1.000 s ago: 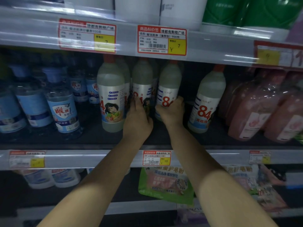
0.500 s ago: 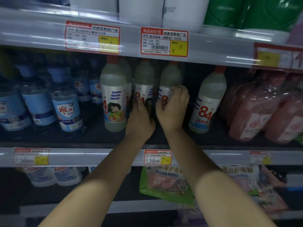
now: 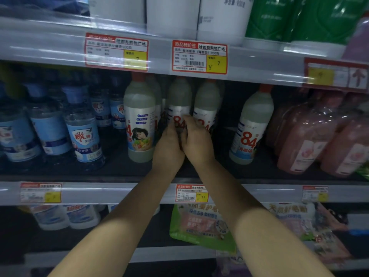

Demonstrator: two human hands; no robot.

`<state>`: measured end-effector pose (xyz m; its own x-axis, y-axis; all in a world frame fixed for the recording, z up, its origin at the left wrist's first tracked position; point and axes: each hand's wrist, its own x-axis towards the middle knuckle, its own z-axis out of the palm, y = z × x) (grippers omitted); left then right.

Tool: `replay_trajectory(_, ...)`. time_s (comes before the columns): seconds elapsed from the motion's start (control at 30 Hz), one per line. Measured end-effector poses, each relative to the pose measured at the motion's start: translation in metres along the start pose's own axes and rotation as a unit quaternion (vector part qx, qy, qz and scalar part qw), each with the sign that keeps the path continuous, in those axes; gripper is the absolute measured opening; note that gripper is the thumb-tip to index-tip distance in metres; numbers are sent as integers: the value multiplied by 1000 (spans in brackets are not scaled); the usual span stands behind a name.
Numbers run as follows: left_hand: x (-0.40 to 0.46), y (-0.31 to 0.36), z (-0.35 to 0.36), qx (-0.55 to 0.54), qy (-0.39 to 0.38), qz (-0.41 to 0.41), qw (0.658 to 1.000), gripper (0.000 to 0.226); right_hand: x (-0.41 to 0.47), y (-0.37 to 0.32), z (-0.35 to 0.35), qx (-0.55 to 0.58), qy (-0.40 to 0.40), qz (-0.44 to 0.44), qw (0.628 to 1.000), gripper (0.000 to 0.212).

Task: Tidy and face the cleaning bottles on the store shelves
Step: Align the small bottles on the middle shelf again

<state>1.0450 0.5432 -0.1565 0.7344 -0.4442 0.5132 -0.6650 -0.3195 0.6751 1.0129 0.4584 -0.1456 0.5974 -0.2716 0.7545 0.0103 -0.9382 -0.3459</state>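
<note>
In the middle of the frame, on the dark middle shelf point(image 3: 119, 168), both hands grasp one pale plastic bottle with a red "84" label point(image 3: 179, 104). The left hand point(image 3: 168, 148) wraps its left side and the right hand point(image 3: 196, 142) its right; the bottle seems upright, though the hands hide its base.

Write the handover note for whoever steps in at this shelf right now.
Left hand and right hand: both closed around the middle 84 bottle on the middle shelf, label facing out.
Done: the right 84 bottle shows its label.
Left: the front-left bottle is turned, only a "4" showing; the 84 bottle behind the right hand is half hidden. Turn them, then even up the row.
</note>
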Motion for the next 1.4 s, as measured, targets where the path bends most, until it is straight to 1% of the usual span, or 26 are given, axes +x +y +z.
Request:
replay_trajectory(0.07,2,-3,2,-6,-7,-9,1000,56,0,1,1,-11,-7,0,1000,36)
replay_trajectory(0.2,5,-8,7,13,-44,-25,999,55,0,1,2,-17,-2,0,1000,38)
replay_trajectory(0.33,2,-1,6,39,-27,-3,999,47,0,2,3,-17,8,15,1000,40)
replay_trajectory(0.4,1,2,5,55,-26,7,998,48,1,3,2,-22,7,19,1000,40)
replay_trajectory(0.5,2,1,4,58,-34,8,998,54,1,3,2,-28,1,18,999,40)
replay_trajectory(0.73,4,-4,7,63,-78,-12,995,69,1,7,6,-36,-14,14,999,38)
replay_trajectory(1.0,5,-5,8,50,-85,-28,995,72,0,3,5,-33,-16,8,999,42)
replay_trajectory(1.23,6,-7,8,44,-82,-17,996,76,1,1,0,-44,-29,16,998,41)
replay_trajectory(1.4,6,-5,7,56,-100,-23,993,82,1,1,0,-40,-42,15,998,40)
